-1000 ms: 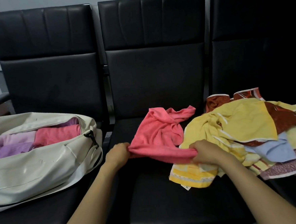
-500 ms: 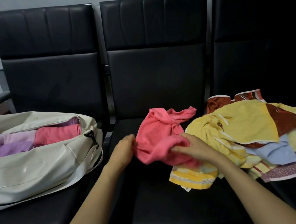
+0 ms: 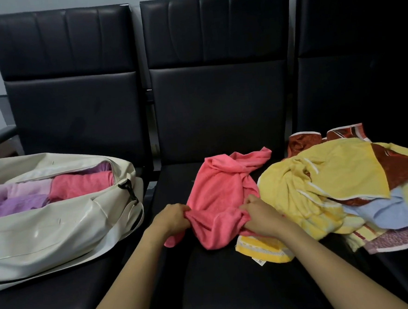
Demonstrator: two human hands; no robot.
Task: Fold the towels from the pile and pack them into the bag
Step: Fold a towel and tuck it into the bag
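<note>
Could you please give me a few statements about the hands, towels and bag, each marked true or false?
The left hand and right hand both grip the pink towel. True.
The pink towel is folded flat. False: it is bunched up.
The white bag lies left of the pink towel. True.
The white bag is zipped shut. False: it is open, packed towels showing inside.
The pile lies right of the pink towel. True.

light: dim, soft, even, source out of view | shadows: faint, black seats [image 3: 231, 285] swallow detail | glare: pale sheen on white bag [image 3: 46, 233], weak streaks on chair backs [image 3: 213, 33] | focus: centre fairly sharp, pink towel [image 3: 220, 196] vivid, forearms [image 3: 125, 280] softer | distortion: wide-angle, outer chair backs bow and lean at the edges
</note>
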